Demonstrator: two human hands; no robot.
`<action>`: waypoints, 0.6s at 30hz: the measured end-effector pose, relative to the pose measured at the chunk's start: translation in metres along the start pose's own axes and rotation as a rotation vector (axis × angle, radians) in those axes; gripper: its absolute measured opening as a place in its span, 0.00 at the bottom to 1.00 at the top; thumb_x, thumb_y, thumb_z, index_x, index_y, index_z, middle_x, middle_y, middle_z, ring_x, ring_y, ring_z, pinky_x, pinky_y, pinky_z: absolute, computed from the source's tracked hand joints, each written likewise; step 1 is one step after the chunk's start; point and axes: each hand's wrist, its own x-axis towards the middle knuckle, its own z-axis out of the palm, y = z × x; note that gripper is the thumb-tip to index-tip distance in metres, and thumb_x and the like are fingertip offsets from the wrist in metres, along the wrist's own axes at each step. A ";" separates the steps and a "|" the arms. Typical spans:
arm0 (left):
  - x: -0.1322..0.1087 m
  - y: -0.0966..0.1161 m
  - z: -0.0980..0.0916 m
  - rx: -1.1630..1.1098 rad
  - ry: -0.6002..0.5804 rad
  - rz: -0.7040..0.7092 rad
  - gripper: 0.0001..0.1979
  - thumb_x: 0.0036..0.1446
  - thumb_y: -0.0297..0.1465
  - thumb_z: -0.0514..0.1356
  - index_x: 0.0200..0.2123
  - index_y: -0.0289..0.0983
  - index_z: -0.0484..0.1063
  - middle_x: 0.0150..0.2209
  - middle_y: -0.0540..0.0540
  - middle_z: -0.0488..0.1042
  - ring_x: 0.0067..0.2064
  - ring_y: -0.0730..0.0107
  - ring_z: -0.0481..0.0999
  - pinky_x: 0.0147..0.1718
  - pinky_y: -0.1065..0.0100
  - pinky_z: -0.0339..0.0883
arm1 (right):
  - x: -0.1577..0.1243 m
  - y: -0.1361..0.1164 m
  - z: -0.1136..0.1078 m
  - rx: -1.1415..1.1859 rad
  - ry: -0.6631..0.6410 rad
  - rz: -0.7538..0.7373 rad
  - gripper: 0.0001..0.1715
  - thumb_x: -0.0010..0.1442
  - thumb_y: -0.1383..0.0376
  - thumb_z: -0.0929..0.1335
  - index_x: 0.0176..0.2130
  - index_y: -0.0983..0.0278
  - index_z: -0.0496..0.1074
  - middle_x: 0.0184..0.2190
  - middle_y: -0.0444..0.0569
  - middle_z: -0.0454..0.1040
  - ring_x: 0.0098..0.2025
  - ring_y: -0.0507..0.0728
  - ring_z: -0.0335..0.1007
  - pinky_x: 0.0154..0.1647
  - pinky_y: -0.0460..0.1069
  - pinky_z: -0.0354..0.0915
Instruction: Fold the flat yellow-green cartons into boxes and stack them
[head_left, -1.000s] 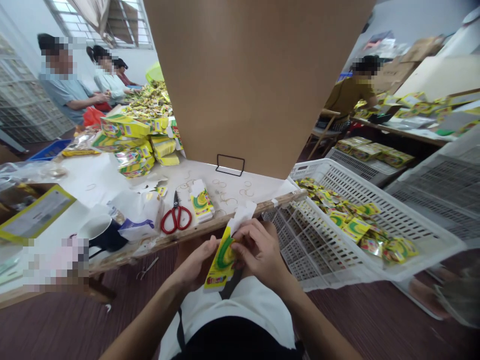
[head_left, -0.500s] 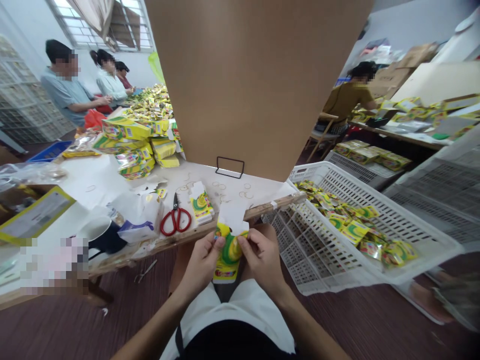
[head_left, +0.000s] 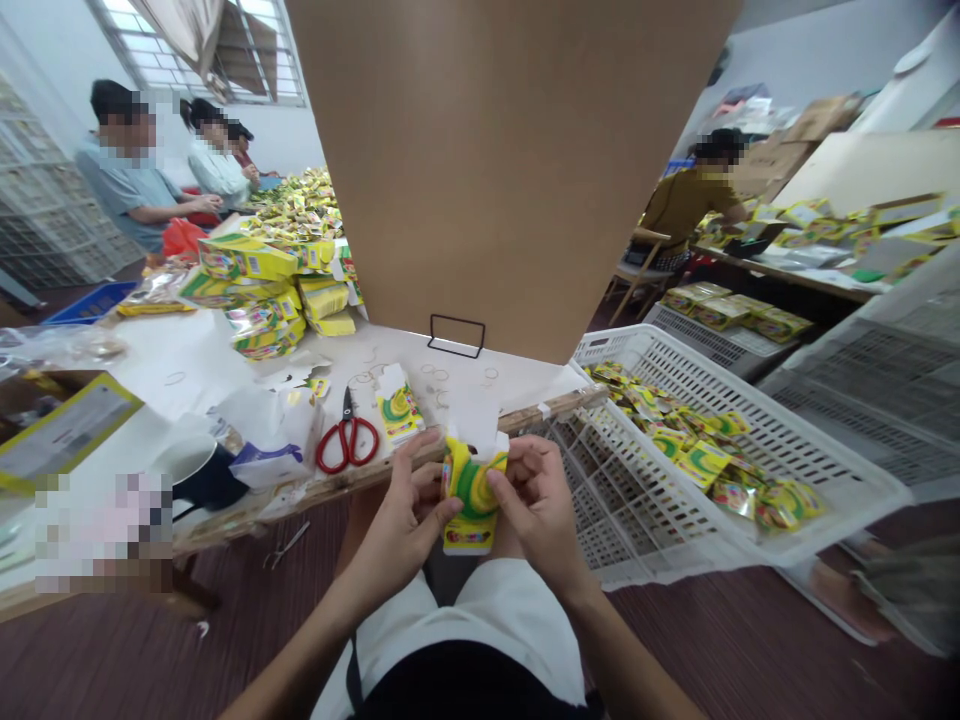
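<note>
Between my two hands, over my lap, is a small yellow and green crayon box (head_left: 472, 500) with its white top flap standing up. My left hand (head_left: 412, 505) grips the box's left edge, thumb on the front and fingers partly raised behind. On the other side, my right hand (head_left: 534, 500) pinches the right edge with the thumb across the front. The box's inside is hidden from me. Just beyond, on the table edge, lie a stack of flat crayon boxes (head_left: 400, 408) and red-handled scissors (head_left: 348, 438). Several rubber bands (head_left: 435, 373) are scattered behind them.
A tall brown board (head_left: 510, 180) rises from the table. At right, a white plastic crate (head_left: 810, 505) holds many small yellow packs. A dark mug (head_left: 214, 475) and piled yellow cartons (head_left: 262, 320) stand at left. Several people sit at work left and right.
Both hands and the box have shifted slightly right. My left hand has opened out somewhat, its fingers lifting along the box's side, while the right thumb has moved further onto the front.
</note>
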 end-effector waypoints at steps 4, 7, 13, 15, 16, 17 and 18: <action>0.000 -0.002 -0.004 -0.013 -0.037 -0.002 0.32 0.59 0.30 0.58 0.62 0.42 0.46 0.50 0.39 0.71 0.48 0.61 0.75 0.46 0.62 0.69 | 0.003 -0.001 -0.002 -0.040 -0.040 -0.022 0.17 0.60 0.64 0.68 0.48 0.59 0.62 0.40 0.48 0.71 0.38 0.53 0.70 0.37 0.47 0.68; -0.002 0.000 -0.010 -0.011 -0.110 -0.010 0.29 0.59 0.29 0.58 0.61 0.42 0.49 0.48 0.41 0.72 0.47 0.62 0.74 0.46 0.62 0.67 | 0.006 -0.001 -0.011 -0.132 -0.187 -0.030 0.14 0.60 0.63 0.67 0.48 0.59 0.68 0.41 0.49 0.72 0.37 0.53 0.70 0.36 0.47 0.67; -0.005 0.002 -0.009 -0.133 -0.275 -0.094 0.16 0.56 0.28 0.62 0.44 0.41 0.58 0.34 0.49 0.73 0.35 0.71 0.74 0.34 0.72 0.66 | 0.009 0.000 -0.027 -0.190 -0.352 -0.015 0.11 0.63 0.60 0.65 0.37 0.62 0.75 0.29 0.47 0.74 0.29 0.52 0.68 0.27 0.45 0.63; -0.006 0.001 -0.006 -0.175 -0.287 -0.106 0.16 0.55 0.29 0.63 0.42 0.40 0.57 0.32 0.51 0.73 0.34 0.73 0.74 0.32 0.73 0.66 | 0.011 -0.001 -0.030 -0.221 -0.364 -0.030 0.15 0.64 0.59 0.63 0.34 0.64 0.75 0.25 0.46 0.71 0.25 0.51 0.65 0.25 0.45 0.60; -0.006 0.000 -0.005 -0.185 -0.287 -0.108 0.17 0.54 0.29 0.63 0.41 0.40 0.57 0.32 0.51 0.73 0.34 0.73 0.74 0.32 0.74 0.65 | 0.012 -0.002 -0.030 -0.236 -0.368 -0.041 0.16 0.64 0.58 0.63 0.32 0.64 0.74 0.23 0.45 0.70 0.24 0.51 0.63 0.23 0.44 0.59; -0.006 -0.001 -0.004 -0.191 -0.285 -0.112 0.17 0.54 0.29 0.64 0.41 0.40 0.58 0.33 0.50 0.74 0.34 0.72 0.74 0.33 0.74 0.66 | 0.013 -0.004 -0.030 -0.250 -0.370 -0.056 0.18 0.64 0.58 0.62 0.30 0.65 0.73 0.22 0.45 0.68 0.23 0.50 0.62 0.23 0.44 0.58; -0.006 -0.001 -0.003 -0.197 -0.279 -0.114 0.17 0.54 0.29 0.64 0.41 0.41 0.58 0.34 0.49 0.74 0.35 0.72 0.75 0.33 0.73 0.66 | 0.014 -0.006 -0.030 -0.264 -0.370 -0.076 0.20 0.65 0.58 0.62 0.27 0.65 0.72 0.21 0.44 0.67 0.23 0.50 0.61 0.23 0.44 0.57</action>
